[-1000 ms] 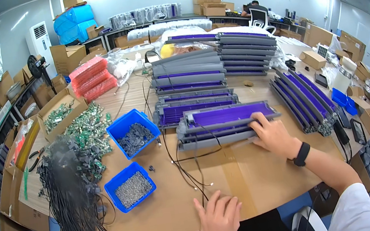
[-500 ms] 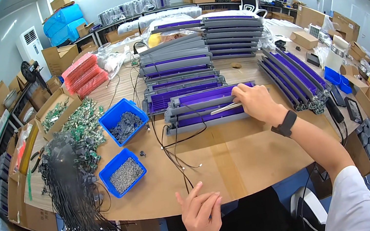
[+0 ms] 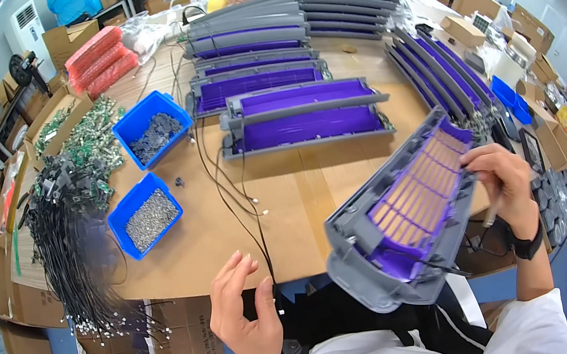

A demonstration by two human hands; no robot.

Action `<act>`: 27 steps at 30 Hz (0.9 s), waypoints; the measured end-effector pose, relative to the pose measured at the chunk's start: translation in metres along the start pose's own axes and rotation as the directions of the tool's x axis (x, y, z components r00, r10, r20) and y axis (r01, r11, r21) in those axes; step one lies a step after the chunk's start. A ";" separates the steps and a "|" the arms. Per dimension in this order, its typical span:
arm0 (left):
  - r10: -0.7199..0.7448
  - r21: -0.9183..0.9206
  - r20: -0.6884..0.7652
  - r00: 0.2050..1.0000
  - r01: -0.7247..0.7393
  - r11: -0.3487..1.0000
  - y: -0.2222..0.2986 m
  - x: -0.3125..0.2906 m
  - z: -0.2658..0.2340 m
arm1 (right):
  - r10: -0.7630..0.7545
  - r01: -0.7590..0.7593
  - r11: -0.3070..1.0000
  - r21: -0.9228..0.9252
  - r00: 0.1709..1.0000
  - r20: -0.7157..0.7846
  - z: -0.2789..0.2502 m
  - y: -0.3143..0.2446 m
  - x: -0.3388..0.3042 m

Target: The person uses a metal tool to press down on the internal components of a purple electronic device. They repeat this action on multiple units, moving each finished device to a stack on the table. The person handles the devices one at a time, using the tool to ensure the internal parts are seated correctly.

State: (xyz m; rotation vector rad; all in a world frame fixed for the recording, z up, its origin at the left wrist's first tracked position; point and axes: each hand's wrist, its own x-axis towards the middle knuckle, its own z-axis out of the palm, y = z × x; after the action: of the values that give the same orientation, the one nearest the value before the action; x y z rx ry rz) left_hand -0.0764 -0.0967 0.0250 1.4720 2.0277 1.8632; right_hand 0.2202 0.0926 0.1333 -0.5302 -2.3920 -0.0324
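My right hand (image 3: 502, 180) grips the far right end of a grey plastic housing (image 3: 347, 260) with a slatted purple grille (image 3: 422, 190). The housing is raised and tilted above the front right of the table, one end toward me. A thin pale tool, apparently tweezers (image 3: 490, 211), sticks out below that hand's fingers. My left hand (image 3: 245, 312) is open at the table's front edge, fingers apart, holding nothing. Thin black cables (image 3: 231, 205) with small white plugs lie just beyond it. Two more grey and purple housings (image 3: 312, 126) lie side by side at mid table.
On the left are a blue bin of dark small parts (image 3: 155, 135), a blue bin of screws (image 3: 151, 219), a bundle of black cables (image 3: 73, 252) and green circuit boards (image 3: 92, 142). Stacked housings (image 3: 351, 2) stand at the back, and more housings (image 3: 440, 77) lean at the right.
My right hand has lifted one housing from the mid-table row and brought it right and toward me. My left hand has moved left and opened wider. The view has tilted downward.
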 end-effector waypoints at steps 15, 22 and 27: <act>0.039 0.022 0.466 0.884 -0.056 0.998 0.002 0.020 0.026 | 0.237 -0.258 0.947 0.193 0.963 0.128 0.075 -0.023 -0.027; 0.076 0.078 0.593 0.801 -0.151 0.986 0.000 0.046 0.043 | 0.113 -0.174 0.971 0.162 0.937 0.330 0.098 -0.059 -0.035; 0.015 0.022 0.653 0.757 -0.039 0.999 -0.004 0.057 0.053 | 0.081 -0.132 0.977 0.168 0.957 0.280 0.091 -0.064 -0.033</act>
State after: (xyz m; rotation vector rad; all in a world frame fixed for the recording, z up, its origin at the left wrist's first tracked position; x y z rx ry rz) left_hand -0.0800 -0.0197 0.0378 1.8243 1.6852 1.0630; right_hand 0.1625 0.0364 0.0497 -0.6071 -2.5923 0.3280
